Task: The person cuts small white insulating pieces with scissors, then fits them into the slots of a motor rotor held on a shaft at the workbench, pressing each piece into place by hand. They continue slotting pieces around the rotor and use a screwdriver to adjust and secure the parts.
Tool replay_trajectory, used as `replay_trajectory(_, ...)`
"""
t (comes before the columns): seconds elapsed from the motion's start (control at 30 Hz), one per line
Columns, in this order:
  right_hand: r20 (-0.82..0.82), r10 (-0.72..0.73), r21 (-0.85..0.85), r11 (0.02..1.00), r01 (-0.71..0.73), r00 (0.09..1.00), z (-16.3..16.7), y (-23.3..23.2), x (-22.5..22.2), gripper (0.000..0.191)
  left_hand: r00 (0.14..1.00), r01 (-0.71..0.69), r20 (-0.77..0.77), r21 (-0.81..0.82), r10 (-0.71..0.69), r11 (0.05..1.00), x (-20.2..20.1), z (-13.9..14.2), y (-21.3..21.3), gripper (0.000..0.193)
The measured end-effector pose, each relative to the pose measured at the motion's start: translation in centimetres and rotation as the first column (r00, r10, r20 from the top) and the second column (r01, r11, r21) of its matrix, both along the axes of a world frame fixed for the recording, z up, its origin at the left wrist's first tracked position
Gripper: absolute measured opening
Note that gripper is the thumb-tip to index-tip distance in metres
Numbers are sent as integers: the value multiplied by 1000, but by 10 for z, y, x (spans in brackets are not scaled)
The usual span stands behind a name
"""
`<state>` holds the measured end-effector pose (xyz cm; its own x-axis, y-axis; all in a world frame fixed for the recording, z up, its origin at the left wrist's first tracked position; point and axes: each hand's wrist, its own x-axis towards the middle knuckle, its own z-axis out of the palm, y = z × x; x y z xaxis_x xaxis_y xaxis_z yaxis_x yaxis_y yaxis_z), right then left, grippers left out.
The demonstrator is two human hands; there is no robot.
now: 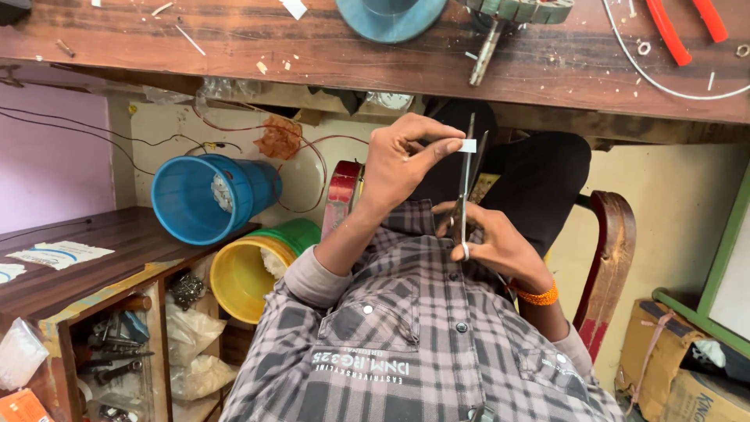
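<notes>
Nearest the camera was the person's grey-and-black checked cotton shirt [414, 344], snap buttons running up its front. Above it the hands met over the lap. The hand with the orange bead bracelet, the right hand [492, 242], was clenched around the handles of a pair of slim steel scissors [466, 184], whose long axis ran almost straight up the picture, blades parted a little. The left hand [406, 160] pinched a small white paper strip [467, 145] between thumb and forefinger, holding it crosswise so that it lay right at the blades, just past the fingertips of that hand and well above the other hand's knuckles. Behind stood a scratched brown wooden workbench [234, 39], with a blue plastic bucket [207, 195] and a yellow plastic bucket [242, 277] tipped on their sides off towards the left.
</notes>
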<state>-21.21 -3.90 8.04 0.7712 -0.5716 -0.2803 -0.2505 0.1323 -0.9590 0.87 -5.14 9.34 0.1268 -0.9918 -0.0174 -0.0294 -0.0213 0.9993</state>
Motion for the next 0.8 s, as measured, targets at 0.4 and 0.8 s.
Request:
replay_trajectory(0.4, -74, -120, 187, 974, 132, 990, 4, 22, -5, 68, 987, 156, -68, 157, -147, 975, 2, 10, 15, 18)
replay_trajectory(0.8, -87, -129, 301, 942, 149, 988, 8, 38, -10, 50, 998, 58, 3, 169, -59, 984, -2, 19, 30, 17)
